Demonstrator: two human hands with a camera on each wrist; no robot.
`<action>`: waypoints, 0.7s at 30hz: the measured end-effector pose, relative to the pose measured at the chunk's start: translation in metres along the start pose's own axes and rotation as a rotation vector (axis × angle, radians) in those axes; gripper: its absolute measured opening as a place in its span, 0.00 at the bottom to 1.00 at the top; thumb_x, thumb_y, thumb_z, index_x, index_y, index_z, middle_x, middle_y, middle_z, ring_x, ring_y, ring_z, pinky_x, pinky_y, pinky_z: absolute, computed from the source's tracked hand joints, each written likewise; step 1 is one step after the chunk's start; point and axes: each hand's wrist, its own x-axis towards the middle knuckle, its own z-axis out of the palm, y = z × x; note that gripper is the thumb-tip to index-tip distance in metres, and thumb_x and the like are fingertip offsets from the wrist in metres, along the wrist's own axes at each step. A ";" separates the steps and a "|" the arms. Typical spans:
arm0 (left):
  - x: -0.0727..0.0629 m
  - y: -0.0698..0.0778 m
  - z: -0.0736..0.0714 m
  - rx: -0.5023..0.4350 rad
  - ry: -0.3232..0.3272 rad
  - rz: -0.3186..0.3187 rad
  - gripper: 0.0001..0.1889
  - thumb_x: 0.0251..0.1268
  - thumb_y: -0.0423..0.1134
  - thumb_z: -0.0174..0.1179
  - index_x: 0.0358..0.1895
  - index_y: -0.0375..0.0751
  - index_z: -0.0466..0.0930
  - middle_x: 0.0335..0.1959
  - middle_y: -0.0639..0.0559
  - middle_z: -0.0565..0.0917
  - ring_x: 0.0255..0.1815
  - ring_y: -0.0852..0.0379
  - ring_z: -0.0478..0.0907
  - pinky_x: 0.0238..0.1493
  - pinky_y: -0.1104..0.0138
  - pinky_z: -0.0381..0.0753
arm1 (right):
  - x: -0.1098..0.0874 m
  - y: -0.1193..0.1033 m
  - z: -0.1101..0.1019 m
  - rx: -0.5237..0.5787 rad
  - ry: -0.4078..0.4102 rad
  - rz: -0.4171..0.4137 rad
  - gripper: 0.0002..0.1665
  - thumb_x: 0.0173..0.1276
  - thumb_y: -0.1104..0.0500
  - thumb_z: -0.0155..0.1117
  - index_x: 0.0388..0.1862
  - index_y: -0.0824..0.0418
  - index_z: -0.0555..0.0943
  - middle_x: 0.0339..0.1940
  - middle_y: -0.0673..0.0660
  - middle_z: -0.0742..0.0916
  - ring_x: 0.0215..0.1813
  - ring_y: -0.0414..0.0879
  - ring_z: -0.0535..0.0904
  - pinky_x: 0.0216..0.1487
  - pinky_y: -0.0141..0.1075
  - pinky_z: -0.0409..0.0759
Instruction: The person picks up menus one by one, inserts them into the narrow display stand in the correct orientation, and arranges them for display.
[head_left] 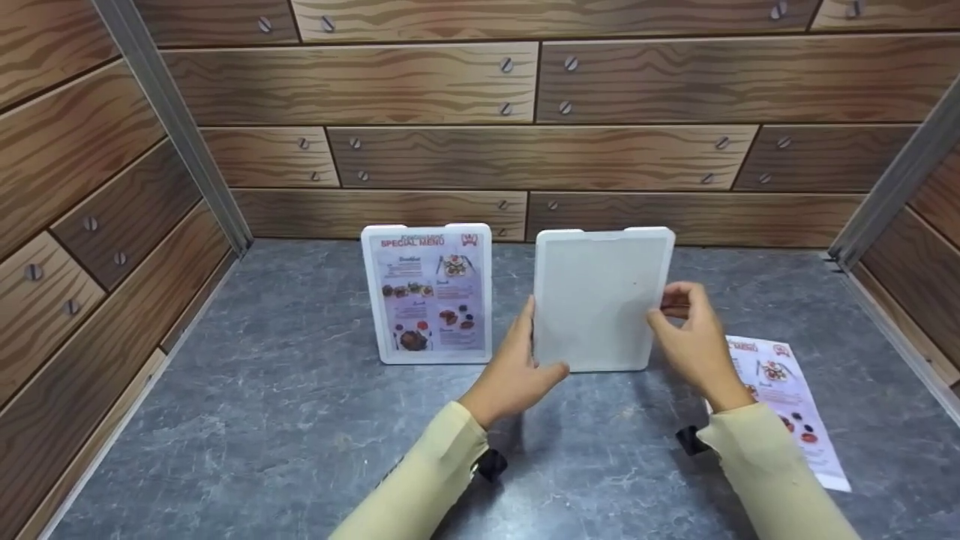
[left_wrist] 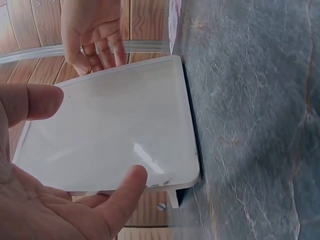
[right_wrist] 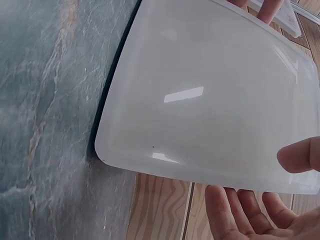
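A blank white menu stand [head_left: 600,300] stands upright on the table, leaning slightly back, with a clear glossy front. At its left edge is my left hand [head_left: 517,375], fingers reaching behind the edge and thumb before the lower front. My right hand [head_left: 694,337] holds the right edge, its thumb [right_wrist: 300,155] on the front side and its fingers [right_wrist: 220,210] at the edge and partly behind. On the left stands a second menu stand [head_left: 427,296] with a printed special menu in it. A loose menu sheet [head_left: 799,405] lies flat beneath my right wrist.
The grey marbled table [head_left: 285,420] meets a wood-patterned back wall [head_left: 435,157] and side walls. Metal strips [head_left: 172,120] run up the corners. A small gap separates the two stands.
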 end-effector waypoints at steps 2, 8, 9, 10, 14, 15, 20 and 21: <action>-0.001 0.000 -0.001 0.004 -0.004 -0.004 0.56 0.63 0.38 0.67 0.85 0.43 0.33 0.85 0.41 0.44 0.82 0.49 0.52 0.74 0.53 0.67 | 0.000 0.000 -0.001 -0.001 -0.010 0.000 0.22 0.73 0.66 0.59 0.62 0.72 0.67 0.57 0.69 0.79 0.58 0.57 0.76 0.65 0.47 0.72; -0.005 0.002 -0.009 0.035 -0.020 -0.030 0.55 0.66 0.40 0.67 0.85 0.43 0.35 0.84 0.40 0.48 0.81 0.44 0.57 0.76 0.51 0.63 | 0.004 0.005 -0.008 -0.041 -0.098 -0.053 0.22 0.76 0.62 0.61 0.63 0.71 0.69 0.58 0.68 0.80 0.59 0.57 0.77 0.57 0.31 0.75; -0.006 0.003 -0.012 0.067 -0.020 -0.041 0.54 0.66 0.41 0.67 0.85 0.44 0.36 0.84 0.40 0.49 0.80 0.43 0.58 0.77 0.50 0.62 | 0.005 0.007 -0.013 -0.073 -0.125 -0.076 0.23 0.77 0.61 0.62 0.63 0.71 0.70 0.58 0.69 0.80 0.59 0.58 0.78 0.57 0.33 0.76; -0.007 0.005 -0.014 0.093 -0.016 -0.045 0.53 0.66 0.42 0.68 0.85 0.44 0.38 0.83 0.40 0.52 0.79 0.43 0.60 0.76 0.49 0.63 | 0.007 0.009 -0.020 -0.112 -0.154 -0.097 0.23 0.77 0.60 0.62 0.63 0.72 0.71 0.58 0.70 0.80 0.60 0.60 0.78 0.59 0.36 0.78; -0.007 0.012 -0.023 0.183 0.045 -0.001 0.42 0.68 0.42 0.66 0.82 0.44 0.56 0.75 0.42 0.69 0.72 0.44 0.70 0.71 0.49 0.71 | 0.013 0.023 -0.059 -0.380 -0.274 -0.130 0.27 0.77 0.56 0.63 0.64 0.76 0.73 0.59 0.76 0.80 0.61 0.70 0.77 0.63 0.61 0.74; -0.006 0.013 -0.024 0.188 0.062 0.023 0.37 0.69 0.41 0.66 0.79 0.43 0.62 0.72 0.43 0.73 0.70 0.45 0.72 0.69 0.51 0.74 | 0.015 0.027 -0.069 -0.448 -0.305 -0.109 0.29 0.77 0.55 0.63 0.65 0.77 0.72 0.60 0.79 0.79 0.61 0.73 0.75 0.63 0.65 0.72; -0.004 0.012 -0.022 0.221 0.032 0.145 0.17 0.72 0.36 0.62 0.62 0.39 0.80 0.57 0.45 0.83 0.59 0.49 0.79 0.60 0.59 0.80 | 0.020 0.053 -0.115 -0.657 -0.430 0.154 0.41 0.75 0.48 0.62 0.65 0.85 0.66 0.61 0.87 0.73 0.60 0.81 0.71 0.58 0.71 0.71; -0.004 0.011 -0.021 0.226 0.005 0.154 0.16 0.73 0.36 0.62 0.60 0.39 0.81 0.56 0.45 0.84 0.58 0.49 0.80 0.60 0.60 0.80 | 0.021 0.057 -0.122 -0.671 -0.443 0.216 0.43 0.74 0.46 0.62 0.64 0.86 0.65 0.60 0.88 0.73 0.58 0.81 0.72 0.56 0.70 0.72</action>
